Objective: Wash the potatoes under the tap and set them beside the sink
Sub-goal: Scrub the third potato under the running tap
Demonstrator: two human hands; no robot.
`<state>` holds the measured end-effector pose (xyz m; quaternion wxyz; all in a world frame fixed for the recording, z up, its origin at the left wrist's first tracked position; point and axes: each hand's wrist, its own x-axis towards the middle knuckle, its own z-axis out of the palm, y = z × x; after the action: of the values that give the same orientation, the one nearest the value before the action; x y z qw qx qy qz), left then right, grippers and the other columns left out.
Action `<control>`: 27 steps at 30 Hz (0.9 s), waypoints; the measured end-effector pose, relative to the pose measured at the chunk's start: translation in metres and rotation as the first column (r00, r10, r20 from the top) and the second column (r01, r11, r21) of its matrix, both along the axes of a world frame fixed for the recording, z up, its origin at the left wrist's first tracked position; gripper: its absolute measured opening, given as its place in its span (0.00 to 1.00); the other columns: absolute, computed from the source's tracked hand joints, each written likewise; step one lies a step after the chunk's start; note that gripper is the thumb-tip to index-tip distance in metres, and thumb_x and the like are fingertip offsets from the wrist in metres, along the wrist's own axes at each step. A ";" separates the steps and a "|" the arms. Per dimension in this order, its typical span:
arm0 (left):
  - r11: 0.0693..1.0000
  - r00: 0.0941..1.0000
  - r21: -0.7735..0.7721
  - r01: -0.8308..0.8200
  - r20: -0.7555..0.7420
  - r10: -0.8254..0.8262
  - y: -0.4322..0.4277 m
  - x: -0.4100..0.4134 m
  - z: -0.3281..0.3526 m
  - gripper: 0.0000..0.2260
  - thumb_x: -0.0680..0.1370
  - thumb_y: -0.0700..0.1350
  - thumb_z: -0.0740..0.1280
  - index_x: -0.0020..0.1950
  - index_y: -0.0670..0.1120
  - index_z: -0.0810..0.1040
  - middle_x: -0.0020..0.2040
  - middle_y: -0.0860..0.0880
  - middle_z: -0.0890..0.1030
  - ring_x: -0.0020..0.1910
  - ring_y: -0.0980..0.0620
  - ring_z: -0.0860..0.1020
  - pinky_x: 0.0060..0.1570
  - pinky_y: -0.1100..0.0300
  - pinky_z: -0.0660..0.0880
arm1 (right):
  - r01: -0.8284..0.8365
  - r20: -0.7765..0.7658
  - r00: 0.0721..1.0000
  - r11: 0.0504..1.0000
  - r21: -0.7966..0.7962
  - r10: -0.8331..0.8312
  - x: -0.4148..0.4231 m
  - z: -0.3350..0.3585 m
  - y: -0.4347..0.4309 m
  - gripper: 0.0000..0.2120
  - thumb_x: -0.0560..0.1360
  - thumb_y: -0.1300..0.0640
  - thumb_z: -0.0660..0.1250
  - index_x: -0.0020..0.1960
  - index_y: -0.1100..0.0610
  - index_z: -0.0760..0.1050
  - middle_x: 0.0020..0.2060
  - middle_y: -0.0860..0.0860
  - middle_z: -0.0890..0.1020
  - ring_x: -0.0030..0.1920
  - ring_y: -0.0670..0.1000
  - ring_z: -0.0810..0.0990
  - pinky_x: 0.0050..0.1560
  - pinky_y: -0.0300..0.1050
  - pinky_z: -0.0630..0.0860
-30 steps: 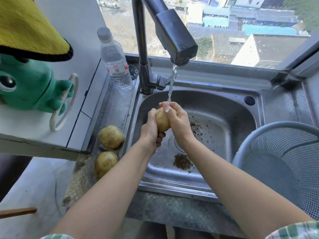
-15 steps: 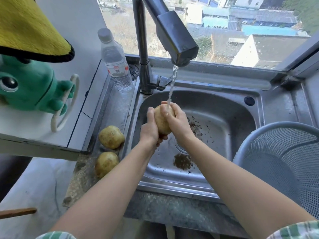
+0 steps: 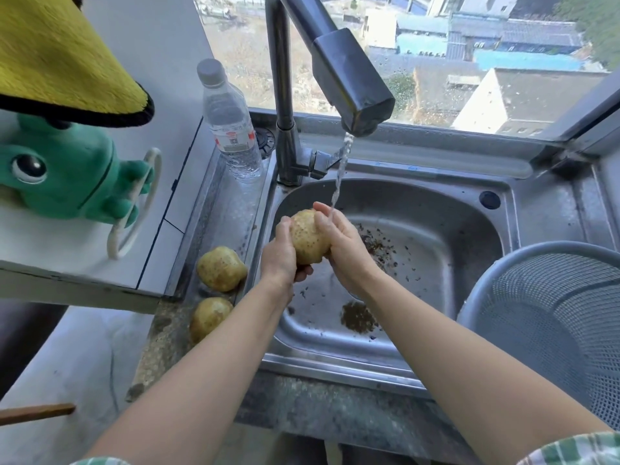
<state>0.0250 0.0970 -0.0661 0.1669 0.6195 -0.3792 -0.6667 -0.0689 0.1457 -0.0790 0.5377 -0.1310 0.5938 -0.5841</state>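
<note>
A yellowish potato (image 3: 308,237) is held over the steel sink (image 3: 432,209), clasped between both my hands. My left hand (image 3: 281,256) cups its left side and underside. My right hand (image 3: 345,243) presses on its right side. A thin stream of water falls from the dark tap (image 3: 352,82) onto my right fingers, just right of the potato's top. Two more potatoes lie on the ledge left of the sink, one farther (image 3: 221,268) and one nearer (image 3: 209,317).
A clear plastic water bottle (image 3: 231,125) stands left of the tap's base. A grey mesh colander (image 3: 557,317) sits at the right of the sink. Dirt specks lie on the sink floor. A green plush toy (image 3: 63,172) rests on the white shelf at the left.
The potato has turned between my hands and more of its surface now shows. Both hands stay under the running water at about the same place.
</note>
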 end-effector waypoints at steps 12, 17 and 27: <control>0.921 0.921 -0.199 0.334 0.277 -0.274 -0.003 0.009 -0.019 0.20 0.83 0.55 0.53 0.46 0.45 0.78 0.45 0.43 0.82 0.47 0.42 0.80 0.49 0.49 0.76 | 0.232 -0.039 0.972 0.940 0.251 -0.230 -0.007 0.008 -0.015 0.18 0.84 0.52 0.53 0.51 0.56 0.80 0.47 0.54 0.79 0.44 0.51 0.79 0.41 0.51 0.81; 0.918 0.913 -0.051 0.394 -0.095 -0.397 0.010 -0.012 -0.007 0.23 0.77 0.60 0.66 0.65 0.46 0.73 0.57 0.45 0.80 0.51 0.49 0.80 0.48 0.53 0.81 | 0.341 0.023 0.933 0.906 0.251 -0.358 -0.007 0.002 -0.009 0.17 0.84 0.52 0.52 0.52 0.55 0.79 0.55 0.59 0.81 0.55 0.57 0.80 0.57 0.55 0.80; 0.952 0.978 0.288 0.102 -0.202 -0.043 0.003 0.003 -0.002 0.33 0.79 0.67 0.46 0.42 0.43 0.80 0.29 0.41 0.78 0.18 0.52 0.66 0.18 0.68 0.59 | -0.122 -0.101 0.986 0.986 0.116 0.134 -0.003 0.014 -0.013 0.16 0.76 0.49 0.69 0.63 0.51 0.77 0.56 0.52 0.82 0.55 0.51 0.82 0.46 0.45 0.83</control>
<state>0.0281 0.0998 -0.0682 0.0836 0.5553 -0.2795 -0.7788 -0.0717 0.1329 -0.0651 0.5475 -0.1709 0.6436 -0.5068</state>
